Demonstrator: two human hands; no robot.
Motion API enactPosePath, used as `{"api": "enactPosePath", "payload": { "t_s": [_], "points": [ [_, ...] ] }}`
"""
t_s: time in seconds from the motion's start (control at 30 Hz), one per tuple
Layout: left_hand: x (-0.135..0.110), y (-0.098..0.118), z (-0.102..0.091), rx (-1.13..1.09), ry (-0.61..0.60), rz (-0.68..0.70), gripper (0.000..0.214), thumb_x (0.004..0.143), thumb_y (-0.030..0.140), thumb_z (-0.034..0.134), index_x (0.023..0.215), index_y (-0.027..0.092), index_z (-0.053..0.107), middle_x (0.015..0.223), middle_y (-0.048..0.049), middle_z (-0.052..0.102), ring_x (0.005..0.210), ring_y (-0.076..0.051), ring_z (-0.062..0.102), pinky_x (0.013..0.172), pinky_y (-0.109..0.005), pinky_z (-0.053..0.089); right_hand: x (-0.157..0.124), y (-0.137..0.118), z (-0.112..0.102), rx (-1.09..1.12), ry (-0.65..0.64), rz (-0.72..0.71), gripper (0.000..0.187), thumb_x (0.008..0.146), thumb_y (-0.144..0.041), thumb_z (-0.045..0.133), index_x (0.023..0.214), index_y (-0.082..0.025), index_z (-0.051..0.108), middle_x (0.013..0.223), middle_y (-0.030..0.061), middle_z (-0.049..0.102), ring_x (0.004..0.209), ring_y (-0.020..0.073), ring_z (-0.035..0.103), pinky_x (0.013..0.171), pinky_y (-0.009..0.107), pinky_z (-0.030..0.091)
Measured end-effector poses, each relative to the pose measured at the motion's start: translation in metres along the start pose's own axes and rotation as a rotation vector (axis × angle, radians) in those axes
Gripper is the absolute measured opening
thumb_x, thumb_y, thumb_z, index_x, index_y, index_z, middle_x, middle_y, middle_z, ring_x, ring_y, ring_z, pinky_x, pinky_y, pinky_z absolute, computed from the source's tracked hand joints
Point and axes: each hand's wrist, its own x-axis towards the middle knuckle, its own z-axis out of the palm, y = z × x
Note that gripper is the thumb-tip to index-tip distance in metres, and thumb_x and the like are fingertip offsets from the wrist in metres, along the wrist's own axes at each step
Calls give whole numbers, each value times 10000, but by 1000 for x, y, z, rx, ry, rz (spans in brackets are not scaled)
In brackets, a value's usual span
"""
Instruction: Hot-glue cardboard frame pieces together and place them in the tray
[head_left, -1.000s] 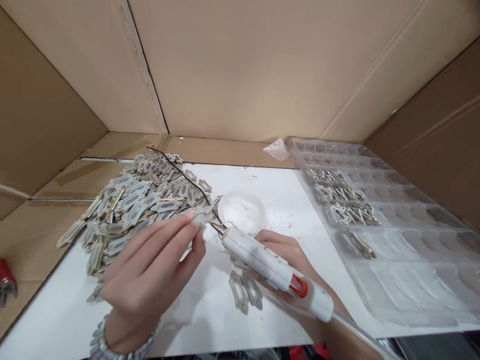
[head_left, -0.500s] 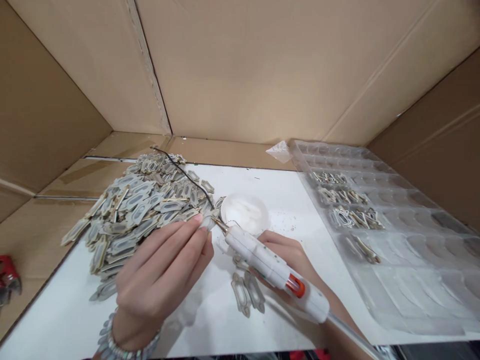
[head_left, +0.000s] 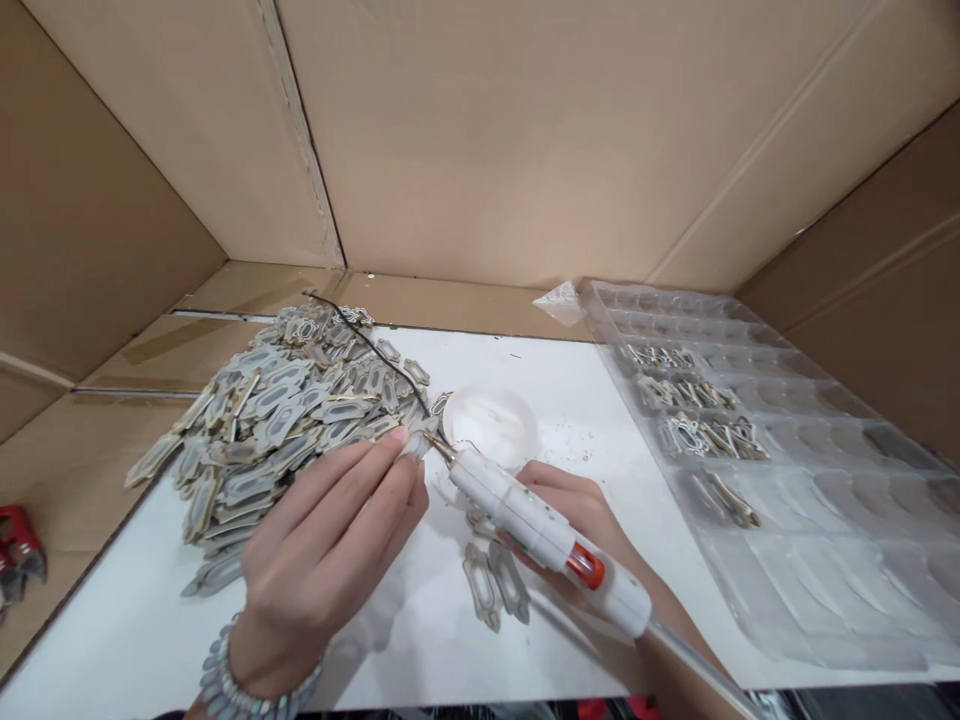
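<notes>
My left hand (head_left: 337, 560), with a beaded bracelet at the wrist, pinches a small flat grey frame-shaped piece (head_left: 416, 443) between thumb and fingertips. Against that piece rests the thin metal tip of a white corded pen-like tool (head_left: 517, 515) with an orange-red window or switch on its body. The tool is in my right hand (head_left: 570, 495), whose fingers are mostly hidden behind it. A heap of similar grey pieces (head_left: 277, 400) lies beyond and left of my left hand. Under the tool lie a few loose frame pieces (head_left: 481, 588). Just beyond the tip stands a shallow white dish (head_left: 491, 430).
A clear compartment tray (head_left: 810, 500) occupies the right side, several cells holding frame pieces (head_left: 690, 392). A dark thin wire (head_left: 367, 345) runs over the heap toward the tip. Cardboard walls (head_left: 495, 140) enclose the white table (head_left: 600, 400). A red-handled tool (head_left: 19, 545) lies far left.
Almost nothing differs. The rear end of the white tool has shifted slightly left and up, while its tip stays at the piece in my left hand.
</notes>
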Motion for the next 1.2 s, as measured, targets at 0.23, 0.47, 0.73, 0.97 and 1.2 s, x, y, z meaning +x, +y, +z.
{"api": "enactPosePath", "payload": {
  "t_s": [0.23,0.47,0.73,0.97,1.2],
  "points": [
    [-1,0,-2,-1,3,1,328,685,46,820,973,100,673,927,-96,768,853,-198,719,881,-317,588,-1,1,0,-16,0,-20,173,844,-142,578,680,-182,616,767,22,582,639,142,577,554,253,440],
    [-1,0,1,5,-2,-5,320,694,54,813,976,111,673,921,-87,767,858,-196,718,885,-312,587,2,-3,-2,-18,5,-41,186,838,-140,583,658,-183,575,739,19,563,604,126,549,535,238,426],
    [0,0,0,18,15,4,307,683,47,819,944,109,669,884,-89,766,830,-195,716,873,-310,584,5,-5,-1,-56,51,-107,241,804,-119,598,609,-199,481,647,-20,474,554,110,464,499,223,403],
    [-1,0,-1,10,13,6,310,675,45,828,938,93,670,887,-101,766,835,-200,713,868,-314,579,4,-4,-1,-45,40,-124,224,778,-95,598,616,-194,481,671,-17,506,567,103,483,511,212,396],
    [-2,0,-4,25,15,9,341,667,35,824,967,95,675,918,-101,766,853,-205,713,894,-318,577,5,-5,-2,-12,38,-125,206,771,-82,598,632,-192,494,685,-19,512,593,102,498,533,209,396]
  ]
}}
